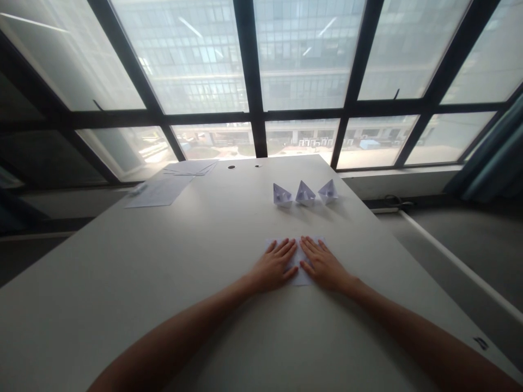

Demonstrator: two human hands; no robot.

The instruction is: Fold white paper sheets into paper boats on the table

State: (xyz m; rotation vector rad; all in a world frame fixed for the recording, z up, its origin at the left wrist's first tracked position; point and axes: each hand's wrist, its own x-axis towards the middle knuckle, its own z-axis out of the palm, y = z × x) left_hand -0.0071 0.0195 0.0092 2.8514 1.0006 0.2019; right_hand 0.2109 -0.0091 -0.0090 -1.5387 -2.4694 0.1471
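Sheet [301, 279] largely hidden under left hand [273, 268] and right hand [326, 268], both flat, gripping nothing, its folds unclear, three paper boats [305, 196] beyond it

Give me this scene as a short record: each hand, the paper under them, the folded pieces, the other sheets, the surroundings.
Left hand: palm down on the paper's left part
Right hand: palm down on its right part
Paper under hands: white, flat, partly covered
Folded paper pieces: three, in a row beyond the hands
Other sheets: white, far left
Surroundings: white table, dark-framed windows beyond
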